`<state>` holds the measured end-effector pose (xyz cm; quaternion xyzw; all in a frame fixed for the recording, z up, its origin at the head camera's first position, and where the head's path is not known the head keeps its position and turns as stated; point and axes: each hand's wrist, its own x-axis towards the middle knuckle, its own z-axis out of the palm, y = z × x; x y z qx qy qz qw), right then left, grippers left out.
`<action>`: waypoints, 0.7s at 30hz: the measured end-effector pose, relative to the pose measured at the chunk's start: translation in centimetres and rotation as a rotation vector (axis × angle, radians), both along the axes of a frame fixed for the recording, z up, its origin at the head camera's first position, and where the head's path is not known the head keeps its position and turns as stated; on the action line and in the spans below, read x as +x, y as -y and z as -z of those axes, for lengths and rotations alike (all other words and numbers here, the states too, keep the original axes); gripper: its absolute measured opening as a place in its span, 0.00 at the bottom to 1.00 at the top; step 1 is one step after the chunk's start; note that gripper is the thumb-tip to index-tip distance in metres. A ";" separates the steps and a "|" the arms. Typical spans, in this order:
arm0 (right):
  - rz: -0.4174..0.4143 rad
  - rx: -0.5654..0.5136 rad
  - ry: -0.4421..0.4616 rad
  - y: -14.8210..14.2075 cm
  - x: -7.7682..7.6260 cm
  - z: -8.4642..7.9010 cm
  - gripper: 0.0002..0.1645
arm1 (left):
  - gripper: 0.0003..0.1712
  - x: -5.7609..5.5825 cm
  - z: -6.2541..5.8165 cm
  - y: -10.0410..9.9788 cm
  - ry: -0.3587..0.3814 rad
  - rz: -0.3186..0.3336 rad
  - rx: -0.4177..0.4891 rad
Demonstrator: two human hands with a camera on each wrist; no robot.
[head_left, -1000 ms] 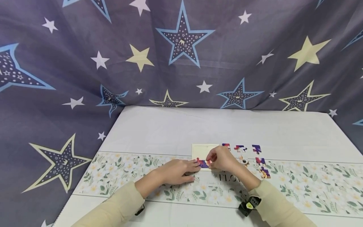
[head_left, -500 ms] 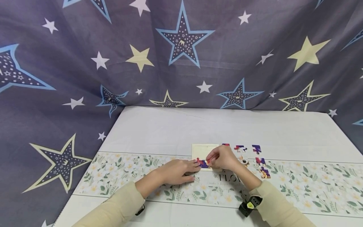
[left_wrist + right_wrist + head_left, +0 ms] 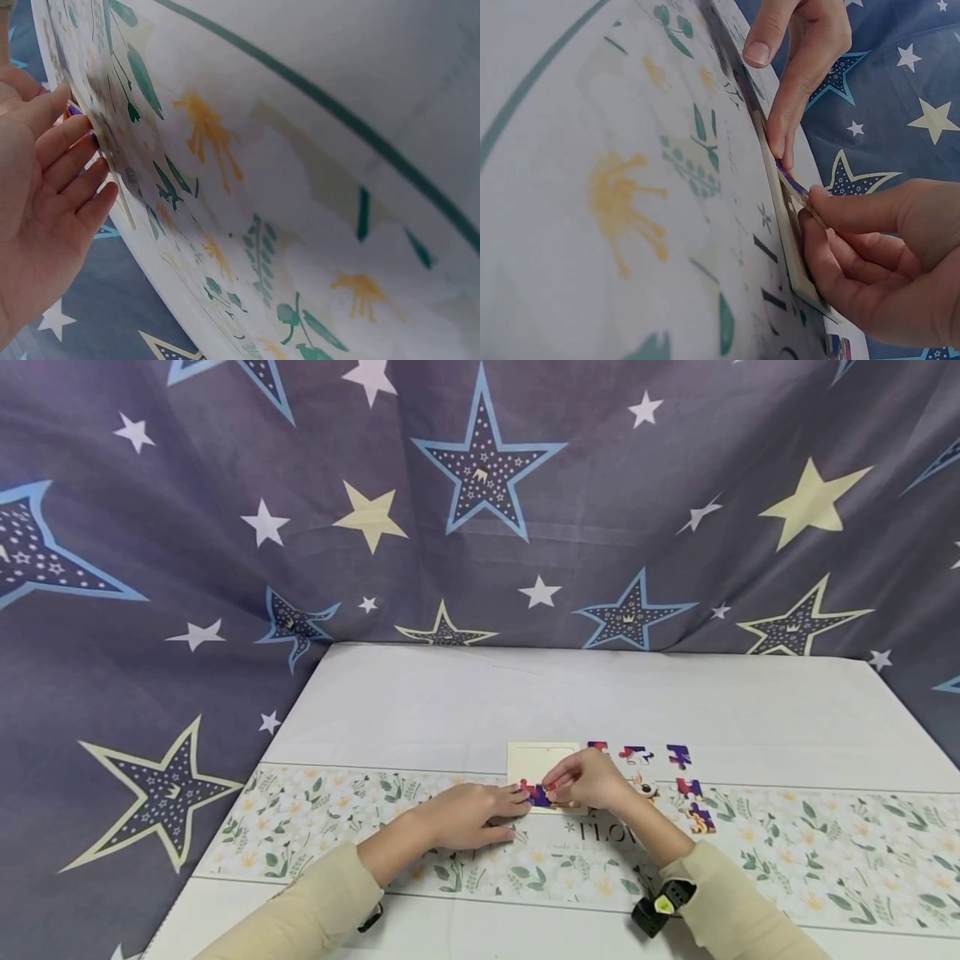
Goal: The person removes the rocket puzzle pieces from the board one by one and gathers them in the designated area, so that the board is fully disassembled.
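Note:
A shallow cream puzzle tray lies on the table, with joined red and purple jigsaw pieces along its near edge. My left hand rests its fingertips on the left end of those pieces, fingers straight. The left wrist view shows the same hand with its fingers extended. My right hand pinches a jigsaw piece at the right end of the row. In the right wrist view, thumb and index finger hold this piece tilted above the tray. Its picture is mostly hidden by the fingers.
Several loose jigsaw pieces lie right of the tray, among them a purple piece, a red and purple piece and an orange and purple piece. A floral strip crosses the white table. A starry curtain hangs behind.
My right hand's fingertips have shifted slightly left with the pinched jigsaw piece, over the row in the tray. The left hand has stayed in place.

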<state>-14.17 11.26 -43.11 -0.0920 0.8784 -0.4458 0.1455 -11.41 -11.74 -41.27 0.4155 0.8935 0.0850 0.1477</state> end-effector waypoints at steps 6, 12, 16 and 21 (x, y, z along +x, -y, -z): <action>0.013 0.010 -0.004 0.0 0.1 -0.2 0.06 | 0.27 -0.1 0.0 0.0 0.012 -0.003 0.006; 0.008 0.044 -0.012 -0.3 0.3 -0.3 0.07 | 0.27 0.1 0.1 0.1 0.008 0.006 0.008; -0.002 0.032 -0.024 -1.1 0.5 -0.6 0.07 | 0.27 0.0 0.1 0.1 0.005 0.020 0.021; 0.001 0.043 -0.048 -2.6 0.9 -1.0 0.08 | 0.26 -0.1 0.1 0.1 -0.012 0.039 0.040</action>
